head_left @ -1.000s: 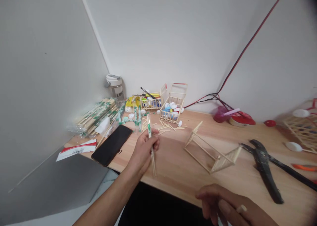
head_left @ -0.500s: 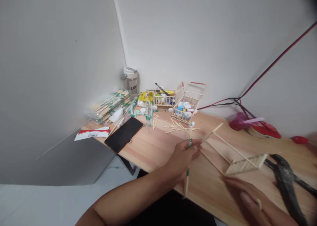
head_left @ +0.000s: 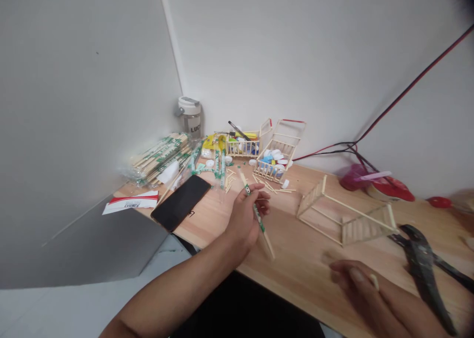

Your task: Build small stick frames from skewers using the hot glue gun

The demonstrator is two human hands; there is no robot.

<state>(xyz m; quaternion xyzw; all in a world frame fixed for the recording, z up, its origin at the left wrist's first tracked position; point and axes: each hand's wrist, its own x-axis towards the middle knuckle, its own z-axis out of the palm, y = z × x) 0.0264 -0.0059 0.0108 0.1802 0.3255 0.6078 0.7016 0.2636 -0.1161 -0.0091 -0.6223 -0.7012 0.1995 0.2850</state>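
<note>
My left hand [head_left: 246, 216] is closed around a pair of wrapped chopsticks [head_left: 256, 214] with a green-and-white sleeve, held slanting over the wooden desk [head_left: 289, 249]. My right hand [head_left: 365, 288] lies low at the desk's near edge, fingers curled and blurred, with a small pale stick piece [head_left: 374, 281] at its fingertips. A stick-built frame [head_left: 346, 214] rests on the desk just beyond the right hand, apart from both hands.
A black phone [head_left: 180, 202], a bundle of wrapped chopsticks [head_left: 159, 158], two small stick baskets with caps [head_left: 276, 155], loose sticks, a jar [head_left: 190, 117], black pliers [head_left: 422, 266], red tape [head_left: 392, 190] and cables lie around.
My left hand moved left away from the frame and tilted the chopsticks. The right hand let go of the frame, which now rests on the desk. The view shifted slightly.
</note>
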